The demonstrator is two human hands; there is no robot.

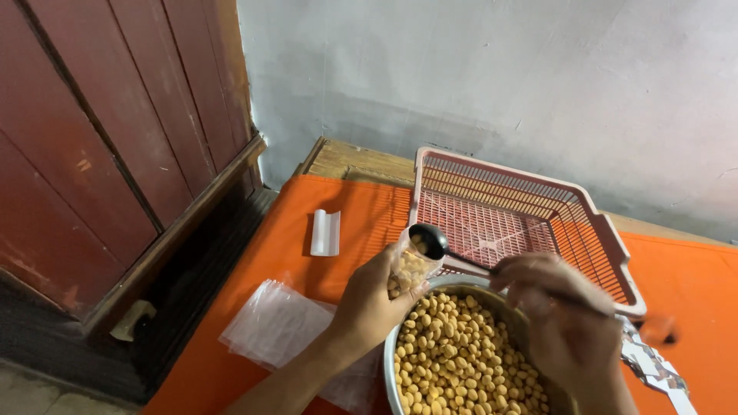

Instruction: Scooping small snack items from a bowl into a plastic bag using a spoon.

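Peanuts partly fill our small clear bag, pinched in our left hand; our right hand grips the spoon, the bowl remains nearly full.

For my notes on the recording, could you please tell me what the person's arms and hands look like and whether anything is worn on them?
Both are bare. The left hand and its forearm show no sleeve, glove, watch or ring. The right hand also has no glove or ring; its wrist runs out of the picture, so a sleeve there cannot be ruled out. No markings show on either.
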